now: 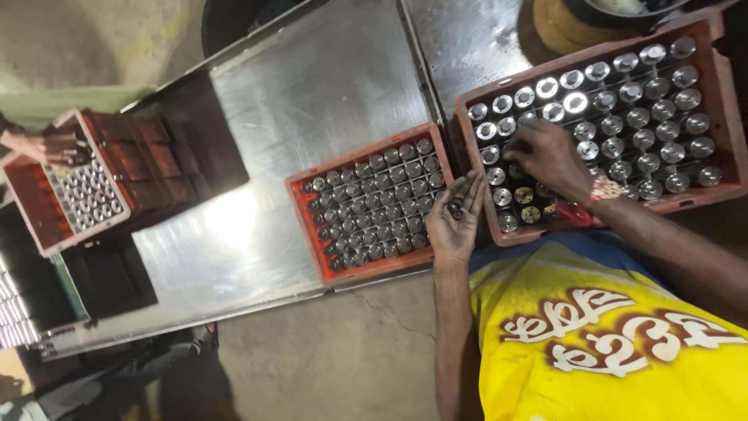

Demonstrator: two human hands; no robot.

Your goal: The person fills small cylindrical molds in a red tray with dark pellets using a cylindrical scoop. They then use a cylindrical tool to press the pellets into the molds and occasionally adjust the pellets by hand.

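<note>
While our left hand (456,214) sat palm-up and cupped between the two crates, it cradled a few small dark metal pieces (456,209), fingers loosely spread, not gripping anything tight. Our right hand (548,156) was down in the bigger red crate (721,93), fingers curled over the near-left rows of shiny round-topped metal cylinders (639,117). We honestly couldn't tell whether it was pinching one or just touching the tops, since the fingertips were hidden. A couple of brass-coloured parts (527,195) sat in that crate's near row, just beside our wrist with its beaded bracelet (603,188).

The smaller red crate (304,210) lay just left of our cupped hand, packed with darker, narrower cylinders (374,203). Both crates rested on a steel table (312,101) with a bright glare patch. Way off to the left, well apart from us, another person's hand (35,146) held a third crate (31,210) of cylinders.
</note>
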